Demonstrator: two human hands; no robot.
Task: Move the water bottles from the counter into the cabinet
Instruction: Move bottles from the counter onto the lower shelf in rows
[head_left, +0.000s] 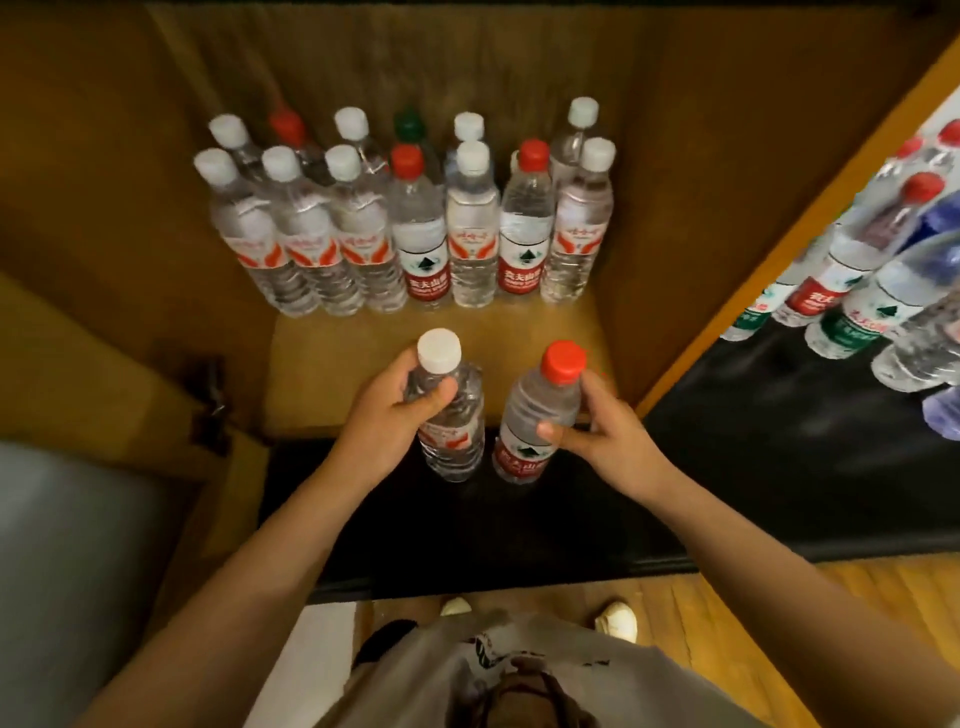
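- Head view: a person stands at an open wooden cabinet (675, 208), a water bottle in each hand, both upright and held in front of the shelf edge, short of the rows already stored.
- The left hand (387, 415) wraps its fingers (441, 391) round the shoulder of the white-capped bottle (449, 410); the right hand (602, 431) pinches the red-capped bottle (540, 415) just under its neck, thumb in front.
- Behind both carried bottles, two rows of stored bottles (415, 228) fill the back of the cabinet shelf (337, 353), leaving bare shelf in front of them.
- To the right of the cabinet, more bottles (862, 280) wait on the dark worktop (753, 441).
- The bottles look full, so probably fairly heavy; thin ribbed plastic will likely give under pressure and may be slick. The firmer shoulder, where both hands grip, seems the soundest hold.
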